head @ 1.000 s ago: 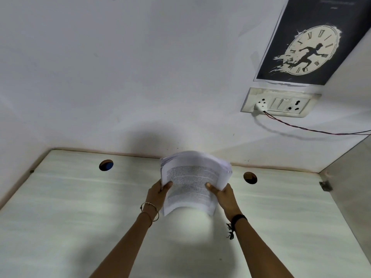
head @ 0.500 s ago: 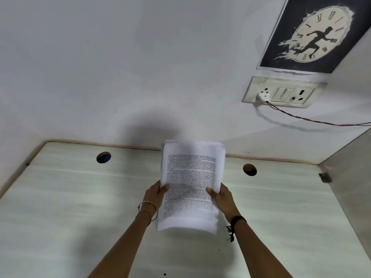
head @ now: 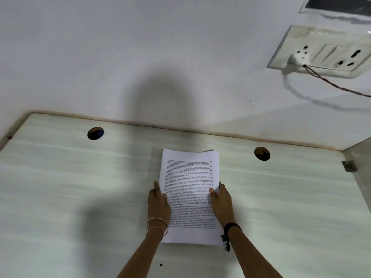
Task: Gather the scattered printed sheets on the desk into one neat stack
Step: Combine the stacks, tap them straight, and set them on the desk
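Observation:
One stack of printed sheets [head: 189,177] lies flat on the pale desk [head: 80,187], text side up, long edge running away from me. My left hand [head: 158,203] rests against the stack's left edge, fingers straight along it and thumb on the top page. On the other side, my right hand [head: 221,201] rests against the right edge with its thumb on the page. I cannot see any loose sheets elsewhere on the desk.
Two round cable holes [head: 95,133] [head: 262,153] sit near the desk's back edge. A white wall rises behind, with a socket plate [head: 325,51] and a plugged red-black wire [head: 337,87] at upper right. A side panel [head: 361,177] closes the right end.
The stack was held upright above the desk in both hands; it has come down and now lies flat. The view has tilted down and moved closer.

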Demonstrator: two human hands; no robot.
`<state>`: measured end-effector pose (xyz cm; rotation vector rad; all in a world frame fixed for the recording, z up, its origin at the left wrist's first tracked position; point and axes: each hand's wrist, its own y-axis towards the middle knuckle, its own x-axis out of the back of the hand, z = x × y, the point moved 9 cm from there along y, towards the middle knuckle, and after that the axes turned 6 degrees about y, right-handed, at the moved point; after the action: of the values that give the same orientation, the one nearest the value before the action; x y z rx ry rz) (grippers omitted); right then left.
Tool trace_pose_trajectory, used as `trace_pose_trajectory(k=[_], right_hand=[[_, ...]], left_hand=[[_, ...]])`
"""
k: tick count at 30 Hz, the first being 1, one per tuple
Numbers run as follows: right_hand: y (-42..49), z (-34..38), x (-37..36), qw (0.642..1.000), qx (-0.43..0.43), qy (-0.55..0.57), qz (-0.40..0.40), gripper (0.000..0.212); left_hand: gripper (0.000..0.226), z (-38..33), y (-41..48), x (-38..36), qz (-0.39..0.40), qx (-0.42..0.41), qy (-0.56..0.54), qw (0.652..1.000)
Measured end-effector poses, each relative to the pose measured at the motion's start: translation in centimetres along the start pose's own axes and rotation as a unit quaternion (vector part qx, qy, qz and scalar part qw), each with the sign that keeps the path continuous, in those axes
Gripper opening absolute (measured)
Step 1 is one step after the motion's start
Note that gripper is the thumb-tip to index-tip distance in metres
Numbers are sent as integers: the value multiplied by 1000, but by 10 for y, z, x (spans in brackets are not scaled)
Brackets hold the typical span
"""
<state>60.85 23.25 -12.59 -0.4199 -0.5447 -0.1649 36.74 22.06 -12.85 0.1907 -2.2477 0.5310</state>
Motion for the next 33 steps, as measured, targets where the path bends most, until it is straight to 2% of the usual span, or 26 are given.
trace_pose_trajectory(k=[5,10,13,15,18,19,21,23,25,28,33], right_hand=[[11,4,1,998,29,-60,-2,43],[25,0,1,990,49,-131,24,50],[30,-4,-2,985,55,-155,42,53],[29,0,3,981,71,-179,23,56],[15,36,12,943,220,-233,-87,66],[7,51,6,929,283,-223,-87,65],[-4,66,-33,905,367,-212,34,60],[-12,58,-75,868,395,-254,162,56],[-4,47,-87,844,415,-293,175,55],[25,45,-76,850,414,-296,138,54],[86,48,-46,897,338,-278,56,55]], left_hand=[[60,-10,-3,0,-79,-78,107,988],[51,-6,-5,-8,-88,-77,172,978],[54,-1,-4,-14,-88,-66,191,975],[55,1,-3,-16,-96,-69,205,972],[55,0,0,-18,-107,-82,229,964],[56,1,0,-20,-110,-84,237,962],[57,3,1,-23,-116,-91,246,958],[57,6,2,-27,-121,-99,242,958],[57,7,3,-27,-127,-105,245,956],[57,11,5,-29,-125,-103,233,959],[56,9,4,-29,-124,-104,228,960]])
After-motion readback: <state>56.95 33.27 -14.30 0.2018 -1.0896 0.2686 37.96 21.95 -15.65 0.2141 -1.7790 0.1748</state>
